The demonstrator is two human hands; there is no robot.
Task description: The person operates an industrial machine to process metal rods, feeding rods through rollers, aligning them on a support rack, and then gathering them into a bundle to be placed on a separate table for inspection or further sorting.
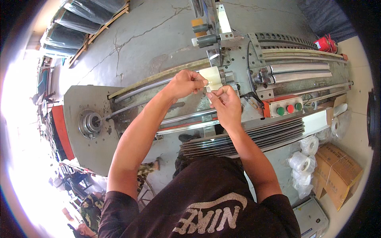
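My left hand reaches over the long grey machine, its thumb and forefinger pinched on the near left edge of a pale yellow strip. Just to the right and nearer, my right hand is also closed, with its fingertips at the strip's lower end. The strip looks curved, as if lying round a roller on the machine's carriage; its underside is hidden. Metal rods run along the machine beneath my hands.
A red box with push buttons sits right of my right hand. Long dark bars lie along the machine's near side. A round chuck is at its left end. Plastic-wrapped rolls and a cardboard box stand at the right.
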